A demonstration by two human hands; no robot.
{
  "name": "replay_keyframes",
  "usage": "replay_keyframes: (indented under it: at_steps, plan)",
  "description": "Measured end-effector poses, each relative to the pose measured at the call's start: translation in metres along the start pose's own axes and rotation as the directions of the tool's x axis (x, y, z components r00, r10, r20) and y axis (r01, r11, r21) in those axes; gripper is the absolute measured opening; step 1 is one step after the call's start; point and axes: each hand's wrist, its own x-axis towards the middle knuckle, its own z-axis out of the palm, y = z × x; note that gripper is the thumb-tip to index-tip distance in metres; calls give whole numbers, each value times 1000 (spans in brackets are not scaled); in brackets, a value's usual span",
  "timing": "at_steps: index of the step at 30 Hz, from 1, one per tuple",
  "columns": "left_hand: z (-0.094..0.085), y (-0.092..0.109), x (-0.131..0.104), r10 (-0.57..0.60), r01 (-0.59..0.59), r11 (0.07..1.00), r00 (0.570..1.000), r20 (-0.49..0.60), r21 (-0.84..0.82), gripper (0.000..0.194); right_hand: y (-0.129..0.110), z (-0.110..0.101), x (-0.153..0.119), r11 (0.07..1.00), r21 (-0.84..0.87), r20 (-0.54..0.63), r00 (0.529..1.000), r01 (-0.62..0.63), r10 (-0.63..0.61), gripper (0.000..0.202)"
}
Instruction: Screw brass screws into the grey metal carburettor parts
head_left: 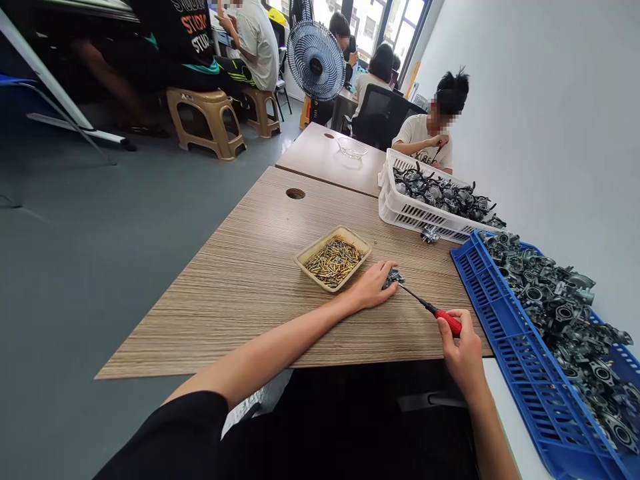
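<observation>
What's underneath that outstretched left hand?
A grey metal part sits under the left hand, partly showing near the tip of the screwdriver. The hand hides the rest, so its full shape and the tabletop beneath can't be seen.

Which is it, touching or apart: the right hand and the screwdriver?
Touching. In the head view, the right hand holds the screwdriver by its red handle.

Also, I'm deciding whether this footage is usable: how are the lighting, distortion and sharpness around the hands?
Head view: windows nearly washed out, upper left corner in deep shadow; head view: room lines lean, suggesting a wide lens; head view: left hand, right hand and screwdriver fairly sharp, but the metal part is small and partly covered, its fine detail lost.
</observation>
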Motion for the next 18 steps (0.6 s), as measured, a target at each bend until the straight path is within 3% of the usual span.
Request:
replay_keyframes:
  at_steps: [7, 14, 18]
  plan:
    - [0, -1, 0, 5, -6, 1000, 1000, 9, 15, 49, -2, 0, -2, 998, 49, 22, 999, 49, -50, 36]
    - [-1, -1, 0, 10, -10, 1000, 1000, 5, 17, 48, -3, -1, -1, 1000, -19, 15, 1000, -5, 5, 38]
    - [0, -1, 0, 10, -10, 1000, 1000, 4, 18, 48, -6, -2, -2, 999, 47, 49, 999, 20, -22, 37]
